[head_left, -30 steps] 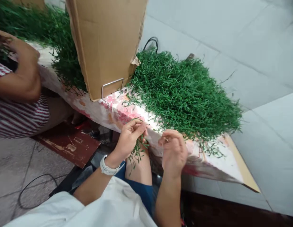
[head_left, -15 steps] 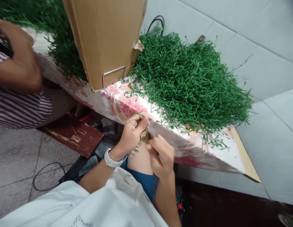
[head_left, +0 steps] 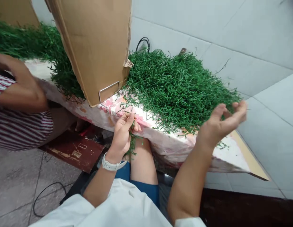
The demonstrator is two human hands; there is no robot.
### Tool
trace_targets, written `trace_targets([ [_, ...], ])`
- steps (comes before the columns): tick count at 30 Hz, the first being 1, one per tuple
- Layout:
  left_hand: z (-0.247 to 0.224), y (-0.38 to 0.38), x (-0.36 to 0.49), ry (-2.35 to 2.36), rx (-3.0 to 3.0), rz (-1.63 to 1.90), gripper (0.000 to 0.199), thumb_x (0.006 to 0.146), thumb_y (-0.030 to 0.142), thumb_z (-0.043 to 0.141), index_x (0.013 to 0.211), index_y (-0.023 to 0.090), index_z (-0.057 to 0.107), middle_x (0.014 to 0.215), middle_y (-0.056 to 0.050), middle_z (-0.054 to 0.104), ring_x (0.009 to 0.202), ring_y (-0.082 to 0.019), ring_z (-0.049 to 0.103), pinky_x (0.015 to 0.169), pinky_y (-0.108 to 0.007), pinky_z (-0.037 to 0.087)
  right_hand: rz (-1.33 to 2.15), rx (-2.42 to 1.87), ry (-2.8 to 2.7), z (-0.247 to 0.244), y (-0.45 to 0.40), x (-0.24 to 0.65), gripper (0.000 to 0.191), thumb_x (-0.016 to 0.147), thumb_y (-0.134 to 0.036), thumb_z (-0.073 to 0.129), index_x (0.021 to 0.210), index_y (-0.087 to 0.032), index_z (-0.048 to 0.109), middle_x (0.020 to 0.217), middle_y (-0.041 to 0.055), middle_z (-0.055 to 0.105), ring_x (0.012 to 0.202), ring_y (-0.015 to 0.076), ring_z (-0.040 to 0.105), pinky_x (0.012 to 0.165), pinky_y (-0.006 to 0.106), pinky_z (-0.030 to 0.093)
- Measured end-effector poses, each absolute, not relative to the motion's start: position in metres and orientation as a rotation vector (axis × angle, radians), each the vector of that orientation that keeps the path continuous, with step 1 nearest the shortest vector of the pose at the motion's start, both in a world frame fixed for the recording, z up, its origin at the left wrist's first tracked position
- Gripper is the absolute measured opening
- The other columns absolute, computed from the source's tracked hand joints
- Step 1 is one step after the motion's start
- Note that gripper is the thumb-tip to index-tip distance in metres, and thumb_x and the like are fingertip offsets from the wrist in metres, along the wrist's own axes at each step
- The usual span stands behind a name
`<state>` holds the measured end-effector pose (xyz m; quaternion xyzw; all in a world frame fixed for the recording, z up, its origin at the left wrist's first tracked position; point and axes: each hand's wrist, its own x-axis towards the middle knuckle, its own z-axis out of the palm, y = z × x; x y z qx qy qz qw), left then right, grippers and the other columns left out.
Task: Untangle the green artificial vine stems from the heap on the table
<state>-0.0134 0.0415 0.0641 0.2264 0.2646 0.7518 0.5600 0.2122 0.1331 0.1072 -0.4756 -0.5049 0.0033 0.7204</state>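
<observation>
A large heap of thin, curly green stems (head_left: 175, 88) lies on the cloth-covered table. My left hand (head_left: 122, 134), with a white watch on its wrist, is closed around a small bunch of these stems. Some of the bunch (head_left: 132, 145) hangs below the fingers over my bare leg, and a thin piece sticks out above the thumb. At the heap's right end, my right hand (head_left: 222, 123) is raised, palm partly up. Its fingers are apart and bent, and I see nothing in them.
A tall cardboard panel (head_left: 96, 47), held by a metal bookend (head_left: 108, 91), splits the table. Beyond it lie more green stems (head_left: 37, 41) and a person's arm (head_left: 25, 85). The floral tablecloth (head_left: 165, 145) hangs over the front edge. A tiled wall (head_left: 262, 47) stands behind.
My right hand has left the place beside my left hand, moved right to the heap's end and opened. My left hand still grips the stems. The view has shifted slightly.
</observation>
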Motion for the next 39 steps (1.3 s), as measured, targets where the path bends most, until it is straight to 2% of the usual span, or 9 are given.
trace_targets([
  [4, 0.062, 0.041, -0.001, 0.607, 0.575, 1.71, 0.046, 0.074, 0.048, 0.092, 0.078, 0.018, 0.056, 0.051, 0.006, 0.058, 0.049, -0.007, 0.054, 0.053, -0.018, 0.047, 0.09, -0.955, -1.45, 0.075, 0.088, 0.189, 0.035, 0.104, -0.044, 0.052, 0.116, -0.016, 0.07, 0.112, 0.012, 0.067, 0.095, 0.0219, 0.063, 0.08, 0.039, 0.05],
  [8, 0.061, 0.042, 0.008, 0.564, 0.605, 1.687, 0.043, 0.076, 0.045, 0.091, 0.078, 0.018, 0.058, 0.054, 0.006, 0.058, 0.052, -0.007, 0.056, 0.056, -0.018, 0.049, 0.338, -0.81, -1.978, 0.047, 0.033, 0.146, 0.021, 0.102, -0.035, 0.061, 0.093, -0.019, 0.069, 0.081, 0.0035, 0.068, 0.077, 0.0168, 0.063, 0.071, 0.03, 0.048],
  [13, 0.061, 0.045, 0.008, 0.518, 0.477, 1.608, 0.032, 0.087, 0.033, 0.084, 0.077, 0.017, 0.058, 0.053, 0.007, 0.051, 0.047, -0.004, 0.049, 0.046, -0.013, 0.039, 0.503, -0.734, -1.97, 0.034, 0.027, 0.132, 0.029, 0.105, -0.023, 0.055, 0.076, -0.019, 0.056, 0.067, -0.0012, 0.051, 0.064, 0.0116, 0.046, 0.062, 0.027, 0.036],
  [16, 0.058, 0.046, 0.004, 0.53, 0.469, 1.562, 0.028, 0.094, 0.035, 0.076, 0.079, 0.017, 0.061, 0.057, 0.005, 0.052, 0.051, -0.006, 0.053, 0.051, -0.015, 0.045, 0.82, -0.744, -1.776, 0.028, 0.03, 0.14, 0.032, 0.103, -0.028, 0.06, 0.073, -0.018, 0.057, 0.064, -0.0035, 0.048, 0.058, 0.0084, 0.043, 0.057, 0.024, 0.035],
  [20, 0.05, 0.04, 0.004, 0.777, 0.793, 1.609, 0.041, 0.095, 0.058, 0.067, 0.094, 0.017, 0.072, 0.084, -0.004, 0.07, 0.078, -0.013, 0.067, 0.072, -0.023, 0.055, 1.141, -0.783, -1.329, 0.021, 0.034, 0.144, 0.033, 0.099, -0.042, 0.067, 0.075, -0.019, 0.061, 0.061, -0.0045, 0.051, 0.053, 0.0077, 0.045, 0.051, 0.022, 0.036],
  [23, 0.046, 0.031, 0.006, 1.053, 1.194, 1.566, 0.041, 0.09, 0.054, 0.074, 0.112, 0.019, 0.075, 0.101, -0.006, 0.073, 0.092, -0.016, 0.067, 0.082, -0.025, 0.054, 1.201, -0.817, -1.116, 0.02, 0.036, 0.144, 0.035, 0.092, -0.05, 0.075, 0.078, -0.02, 0.062, 0.062, -0.0046, 0.054, 0.053, 0.0078, 0.047, 0.051, 0.02, 0.038],
  [27, 0.046, 0.025, 0.007, 1.157, 1.572, 1.406, 0.022, 0.084, 0.035, 0.084, 0.095, 0.018, 0.077, 0.087, -0.003, 0.074, 0.078, -0.015, 0.065, 0.07, -0.025, 0.049, 1.195, -0.892, -1.017, 0.021, 0.037, 0.146, 0.033, 0.085, -0.048, 0.082, 0.096, -0.023, 0.065, 0.068, -0.0056, 0.057, 0.055, 0.0064, 0.049, 0.051, 0.017, 0.039],
  [31, 0.048, 0.028, 0.007, 1.107, 1.624, 1.453, 0.011, 0.094, 0.026, 0.073, 0.087, 0.018, 0.074, 0.084, -0.002, 0.075, 0.078, -0.014, 0.068, 0.07, -0.024, 0.05, 1.196, -0.82, -1.09, 0.021, 0.035, 0.151, 0.033, 0.085, -0.043, 0.083, 0.104, -0.024, 0.063, 0.064, -0.0072, 0.057, 0.055, 0.0074, 0.053, 0.055, 0.018, 0.045],
  [39, 0.038, 0.039, 0.007, 1.15, 1.399, 1.672, 0.032, 0.103, 0.052, 0.057, 0.09, 0.022, 0.055, 0.067, 0.003, 0.062, 0.061, -0.013, 0.061, 0.061, -0.025, 0.048, 1.256, -0.78, -1.196, 0.024, 0.025, 0.157, 0.034, 0.088, -0.034, 0.081, 0.112, -0.025, 0.059, 0.066, -0.0071, 0.059, 0.054, 0.0068, 0.051, 0.054, 0.018, 0.042],
])
